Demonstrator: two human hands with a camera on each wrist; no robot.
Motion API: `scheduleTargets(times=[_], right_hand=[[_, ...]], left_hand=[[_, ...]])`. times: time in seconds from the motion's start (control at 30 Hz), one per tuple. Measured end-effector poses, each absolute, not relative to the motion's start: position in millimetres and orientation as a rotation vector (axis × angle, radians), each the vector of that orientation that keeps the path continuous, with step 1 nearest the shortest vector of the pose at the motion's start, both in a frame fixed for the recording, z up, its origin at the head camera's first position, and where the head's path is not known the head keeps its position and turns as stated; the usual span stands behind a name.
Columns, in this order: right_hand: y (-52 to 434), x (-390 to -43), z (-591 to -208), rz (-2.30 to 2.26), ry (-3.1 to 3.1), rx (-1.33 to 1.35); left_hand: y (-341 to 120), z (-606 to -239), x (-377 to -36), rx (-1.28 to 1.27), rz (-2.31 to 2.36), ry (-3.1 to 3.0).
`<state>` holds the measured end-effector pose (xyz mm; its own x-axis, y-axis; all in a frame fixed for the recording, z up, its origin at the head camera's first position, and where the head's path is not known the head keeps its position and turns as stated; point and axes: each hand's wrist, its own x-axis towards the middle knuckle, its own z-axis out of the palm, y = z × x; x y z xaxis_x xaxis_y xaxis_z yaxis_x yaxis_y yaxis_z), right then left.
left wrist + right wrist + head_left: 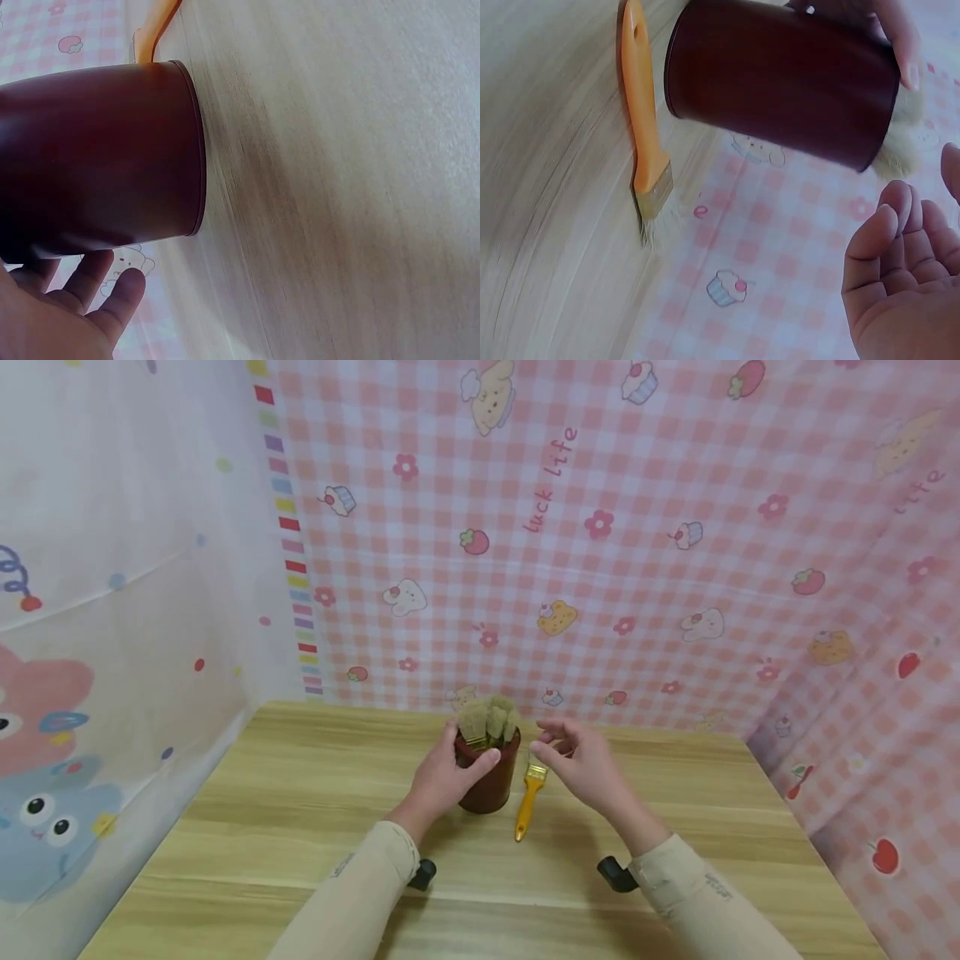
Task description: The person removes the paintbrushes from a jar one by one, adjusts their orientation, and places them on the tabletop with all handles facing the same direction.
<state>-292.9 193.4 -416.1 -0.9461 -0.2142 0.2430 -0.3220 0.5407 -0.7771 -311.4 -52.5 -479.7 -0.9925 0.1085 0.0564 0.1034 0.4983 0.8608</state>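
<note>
A dark reddish-brown cup (486, 787) stands near the middle of the wooden table, with several paintbrushes (487, 720) in it, pale bristles up. My left hand (444, 777) holds the cup's left side, its thumb at the rim; in the left wrist view its fingers (120, 300) lie along the wall. Just right of the cup, one paintbrush (528, 802) with an orange handle lies on the table, bristles toward the back. Above its bristle end hovers my right hand (588, 767), fingers loosely bent. The right wrist view shows nothing in that hand (907, 277), apart from brush and cup.
The wooden table (300, 827) ends at the back against a pink checked cloth (600, 568) with printed figures. A white printed cloth (150, 610) hangs on the left. Black devices (617, 874) sit at both wrists.
</note>
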Motion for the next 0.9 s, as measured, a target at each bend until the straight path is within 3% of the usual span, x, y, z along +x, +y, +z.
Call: scheduleTargets(times=[0.9], right_hand=[[163.8,-294.2,-429.2,1.267,-2.722,0.451]], left_hand=[[-52.7,-480.2,-310.6,0.195,1.553,2.712]])
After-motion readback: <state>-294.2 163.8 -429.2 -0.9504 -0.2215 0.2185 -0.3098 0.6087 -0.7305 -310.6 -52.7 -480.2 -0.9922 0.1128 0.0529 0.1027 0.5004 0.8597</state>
